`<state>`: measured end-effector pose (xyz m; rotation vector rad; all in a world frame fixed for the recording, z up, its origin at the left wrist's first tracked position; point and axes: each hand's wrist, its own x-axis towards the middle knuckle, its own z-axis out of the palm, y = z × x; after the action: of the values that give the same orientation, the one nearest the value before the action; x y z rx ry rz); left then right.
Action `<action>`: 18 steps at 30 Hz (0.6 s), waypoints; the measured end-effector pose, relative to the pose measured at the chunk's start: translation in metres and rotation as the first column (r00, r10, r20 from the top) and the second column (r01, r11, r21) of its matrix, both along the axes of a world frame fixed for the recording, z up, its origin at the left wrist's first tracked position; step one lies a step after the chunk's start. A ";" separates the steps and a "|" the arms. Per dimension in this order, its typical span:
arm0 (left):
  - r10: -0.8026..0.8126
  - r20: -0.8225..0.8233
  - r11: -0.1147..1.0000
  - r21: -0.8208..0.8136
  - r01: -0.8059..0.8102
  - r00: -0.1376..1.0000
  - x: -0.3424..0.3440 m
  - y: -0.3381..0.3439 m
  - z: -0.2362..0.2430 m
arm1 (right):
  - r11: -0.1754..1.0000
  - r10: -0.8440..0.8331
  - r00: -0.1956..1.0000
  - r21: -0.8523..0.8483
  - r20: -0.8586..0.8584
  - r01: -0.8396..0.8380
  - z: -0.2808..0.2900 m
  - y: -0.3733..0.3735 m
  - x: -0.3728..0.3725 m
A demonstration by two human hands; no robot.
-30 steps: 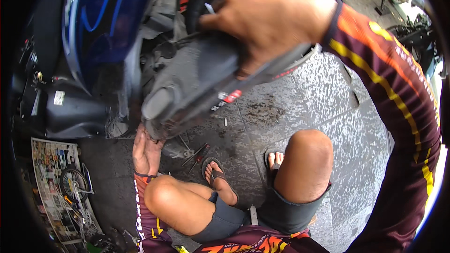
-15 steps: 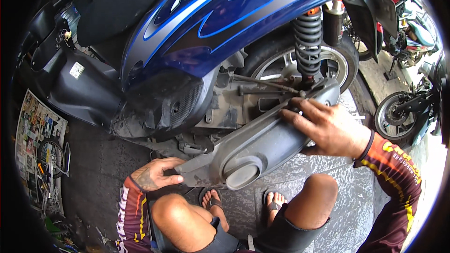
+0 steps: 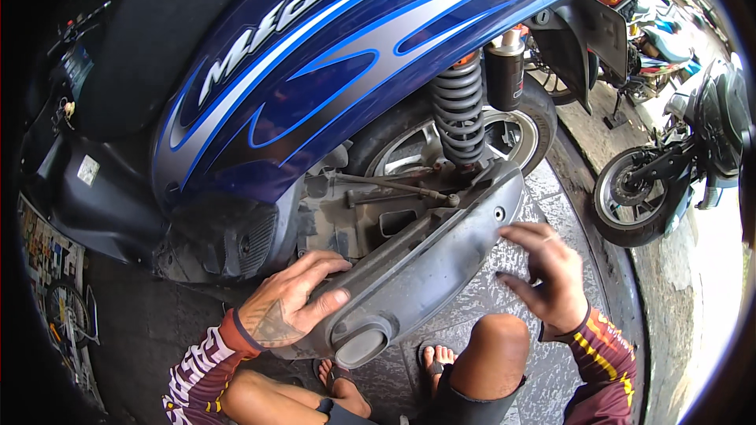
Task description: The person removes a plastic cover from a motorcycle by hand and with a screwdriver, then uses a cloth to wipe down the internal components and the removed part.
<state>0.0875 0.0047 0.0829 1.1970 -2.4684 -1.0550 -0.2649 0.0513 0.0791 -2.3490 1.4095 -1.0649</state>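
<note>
A long grey scooter transmission cover stands tilted alongside the dusty engine case, with a gap between them at the top. My left hand straddles the upper edge at its front end, thumb on the outer face and fingers stretched over the top. Near the rear end of that cover, my right hand hovers just off the surface, fingers and thumb apart, holding nothing. A bolt hole shows at the cover's rear tip. Behind it are the black coil spring shock and the rear wheel.
The blue scooter body panel overhangs the work area. My knees and sandalled feet are close below the cover. Another motorcycle is parked at the right, and a poster-like sheet lies at the far left.
My right hand has let go of the cover's rear and drawn off it. My left hand has shifted from the cover's front tip onto its upper edge. The whole view has moved.
</note>
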 end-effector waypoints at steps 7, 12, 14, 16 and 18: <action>-0.020 -0.254 0.992 -0.124 -0.013 0.967 -0.054 -0.028 0.011 | 0.899 -0.430 0.642 0.370 0.634 0.237 -0.072 0.004 -0.043; -0.043 -0.196 0.966 -0.257 -0.009 0.980 -0.088 -0.061 0.002 | 0.860 -0.482 0.627 0.468 0.612 0.204 -0.090 -0.016 -0.031; -0.051 -0.194 0.974 -0.224 0.006 0.980 -0.100 -0.073 0.000 | 0.857 -0.495 0.602 0.467 0.627 0.218 -0.097 -0.022 -0.028; -0.056 -0.189 0.978 -0.206 0.016 0.980 -0.107 -0.086 0.001 | 0.852 -0.498 0.609 0.480 0.617 0.211 -0.106 -0.026 -0.031; -0.036 -0.169 0.982 -0.191 0.003 0.985 -0.108 -0.079 0.010 | 0.835 -0.509 0.639 0.510 0.577 0.204 -0.112 -0.028 -0.030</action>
<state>-0.0210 -0.0747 0.0924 0.9834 -2.3890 -0.8638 -0.2953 0.0234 -0.0325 -1.1608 1.5939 -1.3901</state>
